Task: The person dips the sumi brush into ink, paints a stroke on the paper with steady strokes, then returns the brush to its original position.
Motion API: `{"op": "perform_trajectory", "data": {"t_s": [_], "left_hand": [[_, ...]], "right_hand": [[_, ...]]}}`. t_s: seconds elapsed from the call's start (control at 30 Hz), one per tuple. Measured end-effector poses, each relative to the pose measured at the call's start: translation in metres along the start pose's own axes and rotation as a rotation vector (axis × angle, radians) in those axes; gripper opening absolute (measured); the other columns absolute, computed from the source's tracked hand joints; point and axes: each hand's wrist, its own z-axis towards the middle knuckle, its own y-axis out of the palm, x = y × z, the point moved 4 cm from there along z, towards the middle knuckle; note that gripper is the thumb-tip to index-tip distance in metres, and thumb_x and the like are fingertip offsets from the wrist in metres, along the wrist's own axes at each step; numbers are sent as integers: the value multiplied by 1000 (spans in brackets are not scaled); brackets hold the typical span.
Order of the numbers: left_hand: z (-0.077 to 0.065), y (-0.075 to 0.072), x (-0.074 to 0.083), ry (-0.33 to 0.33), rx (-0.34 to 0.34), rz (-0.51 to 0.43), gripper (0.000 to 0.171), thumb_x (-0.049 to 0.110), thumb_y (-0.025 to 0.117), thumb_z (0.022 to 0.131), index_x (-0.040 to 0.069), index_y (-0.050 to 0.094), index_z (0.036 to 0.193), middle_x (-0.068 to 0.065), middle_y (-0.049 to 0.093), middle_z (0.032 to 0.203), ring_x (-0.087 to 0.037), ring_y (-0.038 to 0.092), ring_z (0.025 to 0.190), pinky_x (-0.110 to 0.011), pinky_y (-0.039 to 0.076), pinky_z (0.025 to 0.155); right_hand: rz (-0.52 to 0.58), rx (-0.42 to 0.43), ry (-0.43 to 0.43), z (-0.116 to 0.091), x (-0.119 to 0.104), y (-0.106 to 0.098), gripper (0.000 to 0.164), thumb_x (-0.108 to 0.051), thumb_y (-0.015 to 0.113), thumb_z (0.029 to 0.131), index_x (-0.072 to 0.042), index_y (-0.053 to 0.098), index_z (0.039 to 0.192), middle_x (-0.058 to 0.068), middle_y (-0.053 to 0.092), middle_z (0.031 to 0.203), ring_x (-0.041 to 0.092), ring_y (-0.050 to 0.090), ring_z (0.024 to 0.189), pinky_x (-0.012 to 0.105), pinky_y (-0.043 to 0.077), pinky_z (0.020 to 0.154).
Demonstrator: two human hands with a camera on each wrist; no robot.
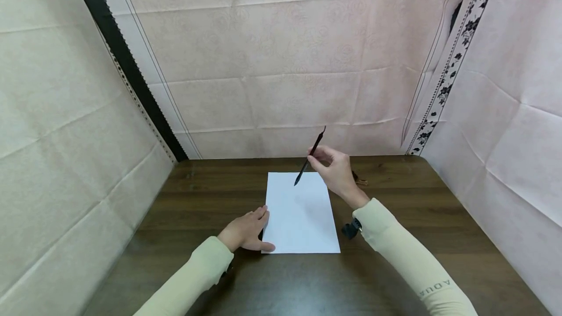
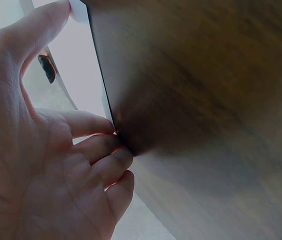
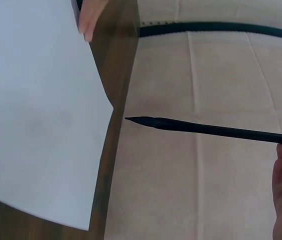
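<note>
A blank white sheet of paper [image 1: 298,218] lies on the brown wooden table. My left hand [image 1: 247,229] rests along its left edge, with the thumb on the near left corner and the other fingertips farther up that edge. Over the far part of the sheet, my right hand [image 1: 335,167] pinches a black calligraphy brush [image 1: 302,170] between thumb and fingers. The brush slants, its pointed dark tip down and to the left, a thin loop at its upper end. In the right wrist view the brush tip [image 3: 133,119] stands apart from the paper [image 3: 36,100].
The wooden table [image 1: 197,199] reaches back to a pale cloth hanging [image 1: 272,62]. More cloth hangs on the left [image 1: 66,135] and right. A small dark and gold object [image 1: 361,180] sits partly hidden behind my right wrist. A black wrist device [image 1: 351,228] shows under the right sleeve.
</note>
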Motion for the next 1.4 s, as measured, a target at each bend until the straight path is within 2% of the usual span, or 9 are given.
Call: {"op": "perform_trajectory", "data": {"t_s": [0.23,0.53,0.67,1.0,1.2,1.4], "left_hand": [[-1,3,1,6,13,0,106,68,69,91,1,32,164,-15,26,176,-30,29,163,-45,32,131],[-1,9,3,16,22,-31,102,62,65,96,-2,27,165,-17,19,177,-33,22,165,-48,26,133],[-1,12,2,9,14,-41,102,62,65,96,-2,26,166,-17,17,178,-32,19,166,-48,24,134],[1,10,1,-4,16,-43,103,62,66,95,-1,26,166,-16,17,178,-32,19,166,-47,25,133],[1,11,1,-4,12,-51,103,62,65,95,0,25,166,-15,16,178,-31,18,166,-47,25,134],[0,10,1,-5,15,-48,103,62,66,95,-1,26,166,-16,16,178,-32,19,166,-47,25,133]], "right_hand": [[43,-60,-17,-6,-7,22,16,-8,74,99,-2,77,114,11,80,108,23,78,97,22,60,90],[32,-101,5,-13,-7,39,17,-10,75,99,-10,77,116,10,80,109,20,78,98,39,63,93],[41,-114,27,-17,-5,46,17,-11,74,99,-9,77,116,11,80,110,21,78,100,44,63,96],[92,-116,82,-24,-1,56,18,-10,76,98,-8,77,116,12,80,110,26,78,101,49,61,100],[84,-121,90,-28,1,61,17,-11,75,99,-12,78,115,7,80,111,22,78,101,47,62,99],[73,-131,91,-31,2,65,17,-12,74,100,-10,77,116,6,81,111,18,78,101,43,62,98]]}}
